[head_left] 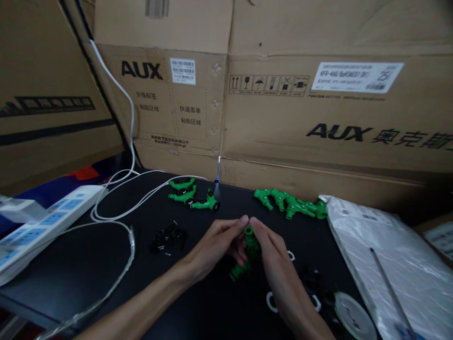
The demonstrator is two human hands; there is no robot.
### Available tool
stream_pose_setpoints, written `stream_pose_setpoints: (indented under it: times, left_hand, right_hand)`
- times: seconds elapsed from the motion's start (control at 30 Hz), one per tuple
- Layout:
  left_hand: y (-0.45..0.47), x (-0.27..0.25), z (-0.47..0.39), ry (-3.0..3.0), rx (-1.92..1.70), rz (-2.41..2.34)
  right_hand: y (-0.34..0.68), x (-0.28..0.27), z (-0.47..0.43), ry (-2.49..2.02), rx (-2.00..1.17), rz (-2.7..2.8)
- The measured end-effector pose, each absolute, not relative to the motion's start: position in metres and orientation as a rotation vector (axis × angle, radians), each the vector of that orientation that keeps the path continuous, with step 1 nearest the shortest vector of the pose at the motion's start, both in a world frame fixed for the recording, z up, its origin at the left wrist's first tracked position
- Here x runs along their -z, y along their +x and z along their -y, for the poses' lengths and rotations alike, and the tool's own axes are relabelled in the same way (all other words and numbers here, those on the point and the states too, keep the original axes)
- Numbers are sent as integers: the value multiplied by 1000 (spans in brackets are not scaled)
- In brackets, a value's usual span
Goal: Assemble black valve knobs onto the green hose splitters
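Observation:
A green Y-shaped hose splitter (251, 243) is held between my two hands above the black table, one open round end pointing up and another branch sticking out low on the left. My left hand (226, 236) has its fingers closed around the left side of it. From the right, my right hand (271, 248) grips the same splitter, its fingers mostly hidden behind the back of the hand. The two thumbs meet near the top end. White rings (272, 302) and dark parts (311, 277) lie by my right wrist. Small black pieces with metal pins (168, 237) are piled left of my left hand.
More green splitters lie at the back left (207, 203) and in a row at the back right (297, 206). A screwdriver (389, 285) rests on a white padded bag (417, 274). A power strip (63, 212) and white cables (132, 245) occupy the left. Cardboard boxes (269, 127) wall the back.

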State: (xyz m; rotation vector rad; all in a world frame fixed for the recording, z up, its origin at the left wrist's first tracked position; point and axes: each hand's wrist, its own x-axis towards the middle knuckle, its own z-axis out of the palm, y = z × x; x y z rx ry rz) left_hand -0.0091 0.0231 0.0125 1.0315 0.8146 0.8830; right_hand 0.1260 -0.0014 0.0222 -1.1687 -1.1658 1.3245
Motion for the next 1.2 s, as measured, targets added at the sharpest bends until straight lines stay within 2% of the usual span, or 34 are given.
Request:
stream_pose_setpoints:
  times: [0.27, 0.47, 0.7, 0.93, 1.1, 1.2]
  left_hand:
    - [-14, -10, -34, 1237, -999, -899]
    - [-18, -1, -44, 1165, -1108, -980]
    - [-15, -2, -38, 1192, -1002, -868]
    - [-12, -6, -30, 961, -960, -822]
    - [-16, -10, -32, 928, -992, -854]
    - [-16, -11, -30, 881, -976, -859]
  right_hand:
    - [142, 3, -17, -1116, -1537, 1063]
    - [143, -15, -11, -1064, -1614, 1089]
    - [151, -20, -15, -1130, -1381, 1191]
    - [165, -35, -9, -1188, -1310, 1332]
    - [204, -37, 20, -1405, -795, 1787]
    - [223, -22, 37, -1406, -617, 2131]
